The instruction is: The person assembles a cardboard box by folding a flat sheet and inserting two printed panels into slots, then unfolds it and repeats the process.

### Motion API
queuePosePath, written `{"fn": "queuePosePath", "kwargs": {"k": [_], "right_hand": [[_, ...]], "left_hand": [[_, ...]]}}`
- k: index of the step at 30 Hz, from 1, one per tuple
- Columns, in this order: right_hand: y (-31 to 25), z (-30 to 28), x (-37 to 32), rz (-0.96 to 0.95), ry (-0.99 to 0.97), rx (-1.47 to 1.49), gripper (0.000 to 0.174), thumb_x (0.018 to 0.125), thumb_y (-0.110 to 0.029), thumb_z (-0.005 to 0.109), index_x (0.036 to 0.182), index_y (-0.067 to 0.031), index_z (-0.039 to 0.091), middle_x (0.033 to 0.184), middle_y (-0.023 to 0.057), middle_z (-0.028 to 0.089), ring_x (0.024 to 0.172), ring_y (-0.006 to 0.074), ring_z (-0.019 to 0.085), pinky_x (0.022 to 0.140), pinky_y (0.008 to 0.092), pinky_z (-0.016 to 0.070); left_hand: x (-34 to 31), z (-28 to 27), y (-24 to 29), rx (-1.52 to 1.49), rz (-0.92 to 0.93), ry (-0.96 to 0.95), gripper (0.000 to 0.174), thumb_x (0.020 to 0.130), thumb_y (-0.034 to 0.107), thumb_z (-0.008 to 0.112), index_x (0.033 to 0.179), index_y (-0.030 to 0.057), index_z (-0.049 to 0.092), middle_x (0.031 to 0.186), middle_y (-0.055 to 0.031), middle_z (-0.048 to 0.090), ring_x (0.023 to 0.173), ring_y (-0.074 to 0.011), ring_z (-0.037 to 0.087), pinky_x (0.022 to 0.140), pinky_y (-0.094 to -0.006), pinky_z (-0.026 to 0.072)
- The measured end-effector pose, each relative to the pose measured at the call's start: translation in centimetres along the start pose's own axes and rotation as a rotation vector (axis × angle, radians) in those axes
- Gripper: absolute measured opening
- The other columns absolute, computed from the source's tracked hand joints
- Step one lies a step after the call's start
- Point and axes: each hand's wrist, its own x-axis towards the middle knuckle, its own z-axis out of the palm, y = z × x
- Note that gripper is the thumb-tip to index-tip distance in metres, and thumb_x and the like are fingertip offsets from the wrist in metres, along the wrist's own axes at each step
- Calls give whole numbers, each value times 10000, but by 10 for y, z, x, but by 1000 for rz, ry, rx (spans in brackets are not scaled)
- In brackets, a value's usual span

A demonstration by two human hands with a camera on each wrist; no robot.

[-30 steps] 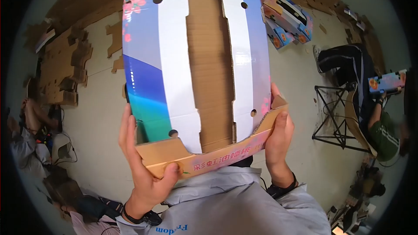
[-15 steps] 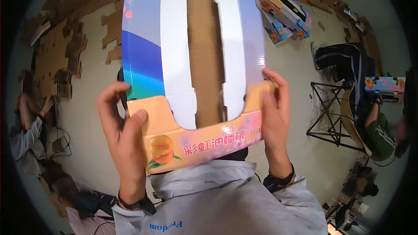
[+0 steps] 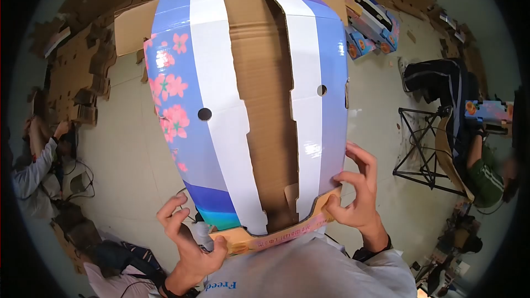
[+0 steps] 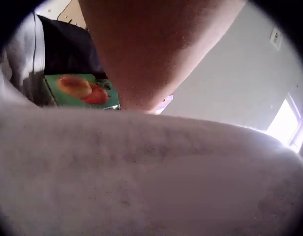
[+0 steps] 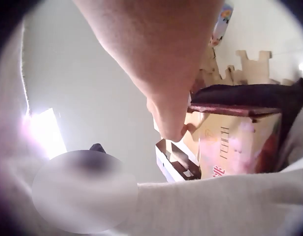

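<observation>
Carton lower in view than before, far end now visible

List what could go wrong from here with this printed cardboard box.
The left hand has its thumb on the orange printed end panel, its fingers beside the printed cardboard box, so that corner could slip. The two long blue-and-white flaps lie apart with no hand at their far ends, so they might lift or bend.
</observation>
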Motion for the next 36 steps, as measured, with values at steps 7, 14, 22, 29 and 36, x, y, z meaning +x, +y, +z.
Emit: {"fn": "queuePosePath", "kwargs": {"k": [7, 14, 22, 29, 36], "right_hand": [[-11, -5, 107, -353, 131, -309, 626, 784, -164, 839, 1376, -90, 650, 1516, 230, 502, 1388, 481, 523, 1138, 556, 459], [-11, 15, 224, -120, 12, -82, 652, 820, -304, 852, 1383, -54, 638, 1466, 191, 555, 1284, 375, 613, 1077, 449, 504], [-18, 33, 189, -136, 260, -183, 513, 768, -256, 879, 1202, -52, 700, 1194, 162, 600, 1145, 351, 613, 999, 438, 503], [-22, 29, 188, -113, 200, 21, 430, 735, -222, 882, 1077, -31, 705, 1025, 122, 641, 948, 279, 654, 802, 379, 532], [-5, 29, 186, -27, 244, 152, 347, 861, -224, 822, 1082, 14, 698, 1015, 136, 654, 942, 239, 642, 825, 314, 503]], "left_hand": [[106, -1, 54, 485, 354, -146, 598, 806, 93, 766, 1394, 89, 650, 1512, -240, 484, 1406, -474, 440, 1145, -558, 366], [219, 12, 38, 560, 337, 178, 596, 840, 222, 822, 1389, 74, 644, 1429, -172, 578, 1307, -373, 549, 1101, -445, 444], [216, 17, 32, 475, 323, 119, 486, 736, 213, 884, 1125, 26, 661, 1051, -126, 564, 1018, -328, 548, 900, -411, 475], [213, 17, 34, 406, 266, 113, 401, 730, 176, 884, 1015, 19, 650, 943, -95, 547, 897, -273, 543, 739, -363, 455], [217, 10, 37, 300, 200, 129, 221, 834, 127, 831, 936, 5, 678, 801, -67, 558, 787, -214, 510, 676, -339, 399]]}}
